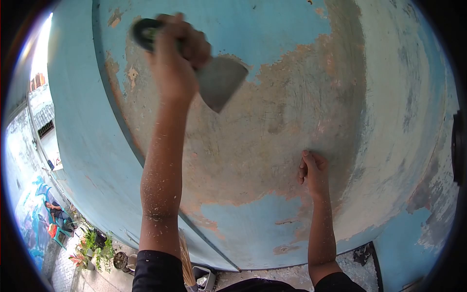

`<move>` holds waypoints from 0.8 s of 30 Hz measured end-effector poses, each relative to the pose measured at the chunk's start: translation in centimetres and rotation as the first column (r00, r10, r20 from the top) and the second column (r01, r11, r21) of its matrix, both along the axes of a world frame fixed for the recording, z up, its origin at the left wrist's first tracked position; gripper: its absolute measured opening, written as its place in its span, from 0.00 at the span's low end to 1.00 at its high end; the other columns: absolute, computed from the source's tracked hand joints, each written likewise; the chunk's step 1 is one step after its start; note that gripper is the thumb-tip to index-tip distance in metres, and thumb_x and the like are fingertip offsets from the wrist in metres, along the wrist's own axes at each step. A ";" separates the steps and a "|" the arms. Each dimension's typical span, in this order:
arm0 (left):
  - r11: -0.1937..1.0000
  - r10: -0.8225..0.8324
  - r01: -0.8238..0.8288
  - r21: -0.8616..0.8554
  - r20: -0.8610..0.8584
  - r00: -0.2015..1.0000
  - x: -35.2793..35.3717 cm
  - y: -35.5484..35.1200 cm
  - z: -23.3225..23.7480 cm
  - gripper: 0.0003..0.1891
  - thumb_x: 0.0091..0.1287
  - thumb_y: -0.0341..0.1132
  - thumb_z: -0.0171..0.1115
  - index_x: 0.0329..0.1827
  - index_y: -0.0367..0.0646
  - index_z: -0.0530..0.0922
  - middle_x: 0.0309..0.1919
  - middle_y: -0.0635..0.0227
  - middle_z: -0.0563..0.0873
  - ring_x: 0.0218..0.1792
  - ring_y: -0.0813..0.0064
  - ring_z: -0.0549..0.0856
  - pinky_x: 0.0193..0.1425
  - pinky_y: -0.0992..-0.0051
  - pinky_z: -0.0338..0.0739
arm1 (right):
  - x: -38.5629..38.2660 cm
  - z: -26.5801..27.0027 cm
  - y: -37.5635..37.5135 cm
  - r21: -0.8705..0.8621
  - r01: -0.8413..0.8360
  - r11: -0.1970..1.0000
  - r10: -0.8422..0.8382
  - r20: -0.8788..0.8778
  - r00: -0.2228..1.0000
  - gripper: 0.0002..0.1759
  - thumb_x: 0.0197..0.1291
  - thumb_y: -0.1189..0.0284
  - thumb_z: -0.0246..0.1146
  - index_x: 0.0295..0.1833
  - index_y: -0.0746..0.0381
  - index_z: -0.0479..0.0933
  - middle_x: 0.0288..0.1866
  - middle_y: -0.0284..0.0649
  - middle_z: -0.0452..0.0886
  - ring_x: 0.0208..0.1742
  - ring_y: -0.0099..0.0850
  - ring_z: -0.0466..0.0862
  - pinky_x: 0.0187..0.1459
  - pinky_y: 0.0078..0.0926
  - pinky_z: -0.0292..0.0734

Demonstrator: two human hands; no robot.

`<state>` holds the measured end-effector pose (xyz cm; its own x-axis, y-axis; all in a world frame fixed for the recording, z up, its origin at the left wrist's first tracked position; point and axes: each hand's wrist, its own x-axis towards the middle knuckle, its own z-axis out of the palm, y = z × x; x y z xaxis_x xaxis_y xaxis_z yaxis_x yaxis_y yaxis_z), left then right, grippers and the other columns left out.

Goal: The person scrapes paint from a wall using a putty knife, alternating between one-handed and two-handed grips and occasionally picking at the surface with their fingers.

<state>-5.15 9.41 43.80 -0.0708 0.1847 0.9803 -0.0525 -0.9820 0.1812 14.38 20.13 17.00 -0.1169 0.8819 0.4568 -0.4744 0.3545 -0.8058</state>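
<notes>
My left hand [177, 53] is raised to the upper left, its fingers wrapped round the dark handle of a scraper [221, 82]. The scraper's wide grey blade points right and down across the wall [253, 141], overlapping bare plaster close to an edge of blue paint. Hand and handle are slightly blurred. Lower right, my right hand [315, 170] is in front of the bare plaster with its fingers curled in and thumb against them; nothing shows in it. Pale flecks dot both forearms.
A vertical ridge [116, 102] runs down the wall's left side. Below are a broom [186, 258], a grey bin [206, 277] and debris on the floor. Potted plants [99, 248] stand at lower left, and a person [58, 214] sits farther back.
</notes>
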 end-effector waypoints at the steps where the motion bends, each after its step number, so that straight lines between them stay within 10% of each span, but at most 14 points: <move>1: 1.000 0.002 -0.002 -0.004 0.001 1.000 -1.0 -0.1 0.6 0.12 0.69 0.38 0.51 0.26 0.52 0.61 0.16 0.79 0.54 0.17 0.83 0.54 0.22 0.77 0.50 | 0.0 -0.1 0.1 -0.003 -0.007 1.000 0.007 -0.004 1.000 0.23 0.70 0.59 0.61 0.23 0.59 0.69 0.13 0.31 0.68 0.12 0.22 0.68 0.16 0.23 0.61; 5: 0.993 -0.045 0.028 0.117 0.144 0.989 -3.0 0.6 1.6 0.12 0.69 0.37 0.51 0.26 0.50 0.61 0.16 0.80 0.54 0.17 0.83 0.54 0.21 0.77 0.50 | 0.0 0.0 -0.3 -0.024 0.018 1.000 -0.018 -0.002 1.000 0.23 0.70 0.60 0.61 0.23 0.59 0.69 0.13 0.31 0.68 0.12 0.22 0.68 0.16 0.23 0.61; 9: 0.975 -0.042 0.039 -0.219 -0.008 0.999 0.9 1.5 -1.4 0.15 0.70 0.36 0.51 0.25 0.51 0.57 0.16 0.79 0.54 0.18 0.81 0.53 0.23 0.76 0.51 | -0.1 0.2 -0.3 -0.026 0.006 1.000 -0.006 0.004 1.000 0.23 0.69 0.60 0.61 0.22 0.59 0.68 0.13 0.32 0.68 0.12 0.22 0.68 0.16 0.23 0.61; 12: 0.991 -0.014 -0.011 0.130 0.192 0.981 -1.3 -0.2 2.1 0.15 0.70 0.38 0.51 0.25 0.51 0.58 0.17 0.78 0.55 0.18 0.82 0.54 0.23 0.76 0.52 | 0.0 0.2 -0.3 -0.033 0.010 0.999 -0.010 0.001 1.000 0.23 0.69 0.60 0.61 0.22 0.59 0.68 0.13 0.32 0.68 0.12 0.22 0.68 0.16 0.23 0.61; 19: 0.979 0.153 -0.144 0.145 -0.056 0.987 -1.6 -1.7 3.4 0.15 0.69 0.36 0.50 0.24 0.50 0.59 0.17 0.77 0.54 0.19 0.81 0.56 0.25 0.76 0.52 | -0.1 0.1 -0.2 -0.007 0.016 1.000 -0.016 0.008 1.000 0.23 0.70 0.59 0.61 0.23 0.59 0.68 0.13 0.31 0.68 0.12 0.21 0.67 0.16 0.23 0.61; 24: 0.993 0.047 -0.061 0.098 0.135 0.990 -3.6 -1.0 2.9 0.16 0.69 0.36 0.51 0.23 0.51 0.58 0.16 0.78 0.54 0.17 0.80 0.53 0.24 0.76 0.52 | -0.2 -0.1 -0.1 0.011 0.019 1.000 -0.019 0.003 1.000 0.23 0.69 0.59 0.61 0.22 0.58 0.68 0.13 0.31 0.68 0.12 0.21 0.68 0.16 0.23 0.61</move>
